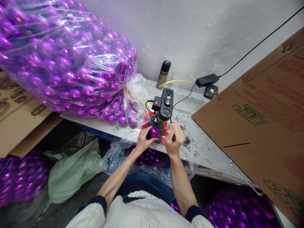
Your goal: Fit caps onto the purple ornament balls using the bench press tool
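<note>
My left hand (144, 139) is closed around the side of a shiny purple ball (154, 132), thumb and fingers touching it. The ball sits at the front of a small black machine (165, 103) that stands on a red sheet (145, 120). My right hand (175, 136) is wrapped in a fist round a black lever handle (174, 138) at the machine's right side. Small dark pins (187, 141) lie scattered on the white table (201, 148) beside that hand.
A big clear bag of purple balls (78, 69) fills the left. Behind the machine are a spray can (163, 74) and a black power adapter (207, 80). A large cardboard box (266, 110) stands right. An open plastic bag (116, 155) hangs at the table's front edge.
</note>
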### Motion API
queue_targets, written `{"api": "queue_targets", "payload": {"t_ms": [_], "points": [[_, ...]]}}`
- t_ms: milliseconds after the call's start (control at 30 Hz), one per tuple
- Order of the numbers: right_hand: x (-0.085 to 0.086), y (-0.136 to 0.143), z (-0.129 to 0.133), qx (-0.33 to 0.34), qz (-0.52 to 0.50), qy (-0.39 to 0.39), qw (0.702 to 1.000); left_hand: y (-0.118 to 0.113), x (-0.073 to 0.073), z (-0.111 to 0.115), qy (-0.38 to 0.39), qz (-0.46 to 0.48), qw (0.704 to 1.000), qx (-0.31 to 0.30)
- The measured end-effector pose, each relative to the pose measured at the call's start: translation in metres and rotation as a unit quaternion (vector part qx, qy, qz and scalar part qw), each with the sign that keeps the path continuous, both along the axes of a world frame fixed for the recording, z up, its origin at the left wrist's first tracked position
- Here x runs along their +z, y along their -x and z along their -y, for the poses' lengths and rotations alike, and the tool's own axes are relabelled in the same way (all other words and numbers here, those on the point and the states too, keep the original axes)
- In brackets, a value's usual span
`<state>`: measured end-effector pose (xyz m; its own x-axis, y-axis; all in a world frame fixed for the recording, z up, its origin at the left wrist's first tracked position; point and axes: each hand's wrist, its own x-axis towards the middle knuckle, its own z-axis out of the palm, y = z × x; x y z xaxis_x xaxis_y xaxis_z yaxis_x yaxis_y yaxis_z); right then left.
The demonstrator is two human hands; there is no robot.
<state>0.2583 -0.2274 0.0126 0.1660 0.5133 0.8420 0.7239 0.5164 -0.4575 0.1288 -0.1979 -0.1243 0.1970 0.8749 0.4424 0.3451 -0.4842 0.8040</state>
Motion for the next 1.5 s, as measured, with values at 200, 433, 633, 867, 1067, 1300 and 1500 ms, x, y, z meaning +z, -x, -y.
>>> {"api": "queue_targets", "payload": {"t_ms": [200, 433, 633, 867, 1067, 1300, 1500], "points": [[-0.022, 0.000, 0.003, 0.009, 0.028, -0.018, 0.999, 0.032, -0.026, 0.076, -0.127, -0.139, 0.979, -0.081], [-0.025, 0.002, 0.002, 0.002, 0.022, -0.029, 0.999, 0.031, 0.030, -0.026, -0.094, -0.139, 0.981, 0.095], [-0.030, 0.002, 0.002, -0.001, 0.031, -0.034, 0.999, 0.046, 0.089, -0.139, 0.120, -0.324, 0.931, 0.116], [-0.035, 0.001, 0.001, 0.005, 0.030, -0.037, 0.999, 0.048, 0.080, -0.149, 0.137, -0.368, 0.916, 0.082], [-0.036, 0.000, 0.001, 0.014, 0.028, -0.034, 0.999, 0.071, 0.099, -0.141, 0.117, -0.325, 0.937, 0.053], [-0.036, 0.000, 0.000, 0.017, 0.019, -0.030, 0.999, 0.094, 0.089, -0.077, 0.298, 0.241, 0.922, -0.053], [-0.028, -0.003, 0.000, 0.012, 0.027, -0.023, 0.999, 0.065, 0.056, -0.018, 0.440, 0.425, 0.786, -0.089]]}}
